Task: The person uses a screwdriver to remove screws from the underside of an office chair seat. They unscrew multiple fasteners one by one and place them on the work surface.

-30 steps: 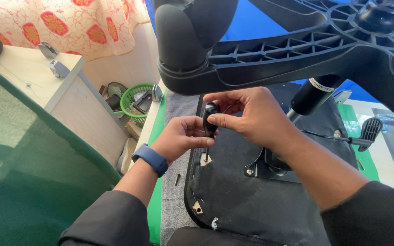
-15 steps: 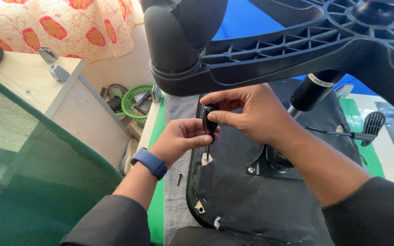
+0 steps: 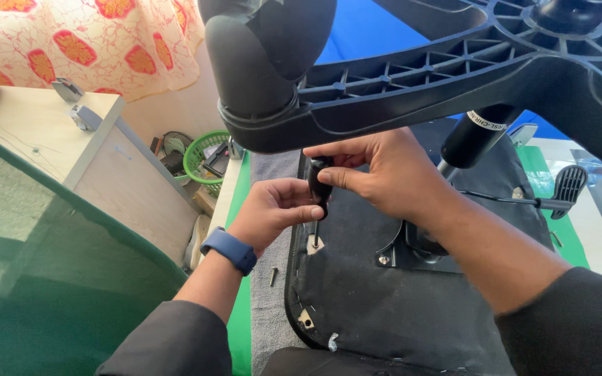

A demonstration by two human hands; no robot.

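Observation:
An office chair lies upside down, its black seat underside point(image 3: 384, 299) facing me and its black star base point(image 3: 454, 76) with a caster point(image 3: 245, 63) overhead. A black-handled screwdriver point(image 3: 317, 186) stands upright with its tip on a small metal bracket point(image 3: 314, 244) at the seat's left edge. My right hand point(image 3: 377, 174) grips the handle from the top. My left hand point(image 3: 273, 209), with a blue wristband, holds the lower handle and shaft.
A loose screw point(image 3: 273, 276) lies on the grey cloth point(image 3: 266, 292) left of the seat. The chair's gas cylinder point(image 3: 472, 139) and lever point(image 3: 566, 184) stand to the right. A green mesh chair back point(image 3: 43, 264), a pale cabinet point(image 3: 99, 160) and a green basket point(image 3: 207, 157) sit at left.
Both hands stay on the screwdriver at the same bracket. The view has shifted slightly right and up, so everything sits a little further left in the frame.

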